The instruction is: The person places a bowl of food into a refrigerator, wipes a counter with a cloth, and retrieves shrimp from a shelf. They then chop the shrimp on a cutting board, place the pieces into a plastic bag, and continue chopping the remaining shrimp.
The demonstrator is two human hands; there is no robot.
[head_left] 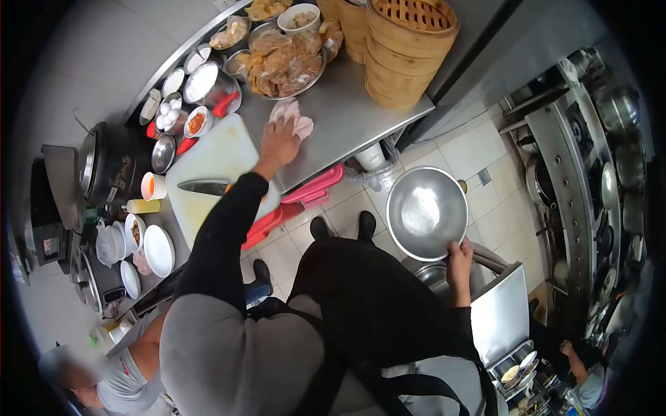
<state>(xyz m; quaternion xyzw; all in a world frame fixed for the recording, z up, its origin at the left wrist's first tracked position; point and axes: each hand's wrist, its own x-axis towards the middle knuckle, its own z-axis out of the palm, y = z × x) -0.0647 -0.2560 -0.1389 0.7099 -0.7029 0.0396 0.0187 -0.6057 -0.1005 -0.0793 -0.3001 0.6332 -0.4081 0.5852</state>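
My left hand [279, 145] presses a crumpled pale pink cloth [297, 119] on the steel counter [333, 132], its fingers bent over the near part of it. Just beside that hand lies a white cutting board [208, 159] with a knife [201, 186] on it, partly covered by my left sleeve. Out to the right, my right hand [459, 260] grips the rim of a large metal mixing bowl [424, 215]. The bowl hangs over the floor, tilted so its inside faces me, and nothing shows in it.
Behind the cloth sit a tray of plastic-wrapped food [288, 62] and bamboo steamers [409, 55]. Small bowls and a bowl of eggs [169, 115] line the counter's back. Red plastic crates [305, 197] stand below. Co-workers [125, 367] are at lower left and right; stoves [576, 173] line the right.
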